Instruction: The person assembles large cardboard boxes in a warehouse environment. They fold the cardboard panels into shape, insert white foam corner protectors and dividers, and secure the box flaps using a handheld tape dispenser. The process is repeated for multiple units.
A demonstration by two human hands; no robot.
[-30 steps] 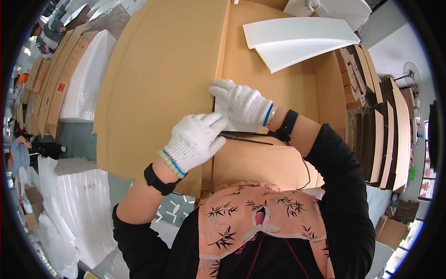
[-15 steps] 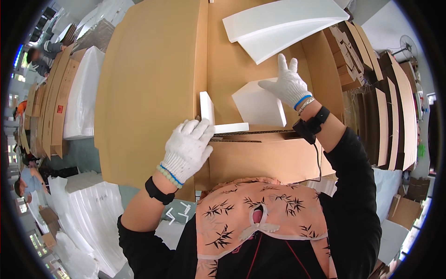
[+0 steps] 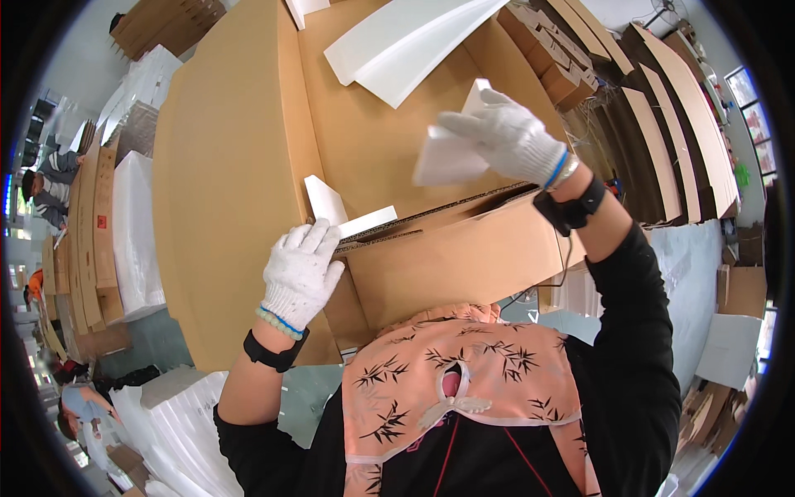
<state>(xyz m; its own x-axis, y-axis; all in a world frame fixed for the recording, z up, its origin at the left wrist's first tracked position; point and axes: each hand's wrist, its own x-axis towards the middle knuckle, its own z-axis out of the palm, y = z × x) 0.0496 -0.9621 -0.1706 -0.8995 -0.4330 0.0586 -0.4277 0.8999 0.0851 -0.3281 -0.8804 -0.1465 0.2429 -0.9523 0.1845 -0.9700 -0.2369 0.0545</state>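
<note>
A large open cardboard box [image 3: 389,157] lies before me. At its near left corner my left hand [image 3: 302,269], in a white knit glove, is closed over the cardboard edge, fingertips against an angled white foam corner piece [image 3: 327,201] standing inside. My right hand [image 3: 507,137], also gloved, is over the right part of the box. It grips a second white foam piece [image 3: 451,157], smeared by motion, with another face of it showing above the fingers. Farther back in the box rests a big pale panel [image 3: 406,45] with a curved ridge.
A wide cardboard flap [image 3: 219,182] spreads left of the box. Stacked brown cartons [image 3: 551,62] and upright cardboard sheets [image 3: 646,124] line the right. White wrapped stacks [image 3: 137,236] stand at left, with another person [image 3: 54,186] behind them. White foam [image 3: 305,7] shows at the box's far left corner.
My right hand has closed on the foam piece and tilted it; before, its fingers were spread over it. My left hand stays at the corner. The view has turned, shifting the box leftward.
</note>
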